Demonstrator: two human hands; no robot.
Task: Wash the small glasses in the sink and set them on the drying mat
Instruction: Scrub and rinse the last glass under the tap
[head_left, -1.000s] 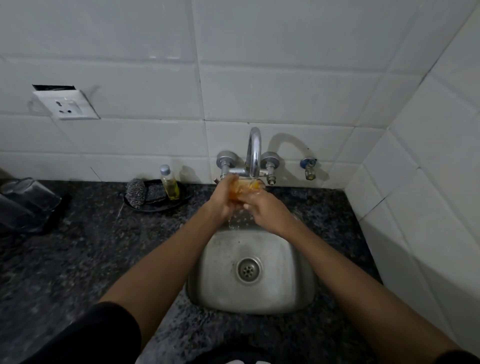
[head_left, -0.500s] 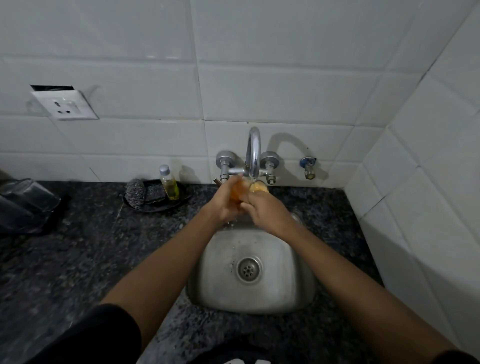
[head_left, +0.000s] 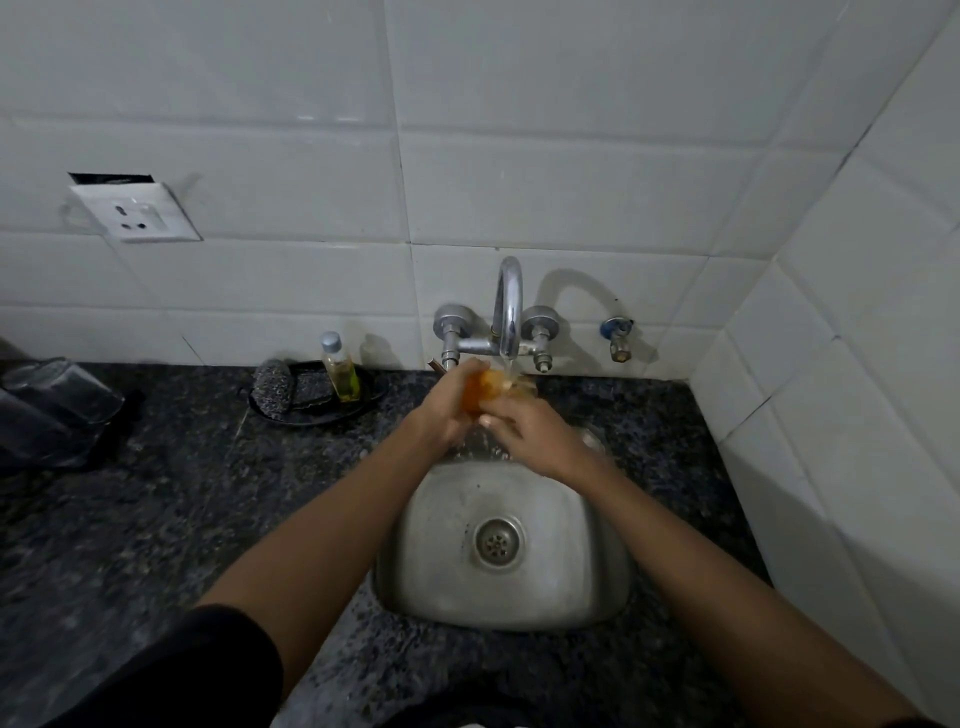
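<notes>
- The left hand curls around a small amber-tinted drinking glass, holding it under the curved chrome tap, above the far edge of the steel sink basin.
- The right hand has its fingers bent against the glass's near side; whether they grip or only rub I cannot tell.
- Judged wet and probably soapy, the glass should be slippery, light, rigid and breakable.
- Best held around its wall, thumb opposite fingers, not by the rim.

Both hands together, fingers curled, forearms extended
</notes>
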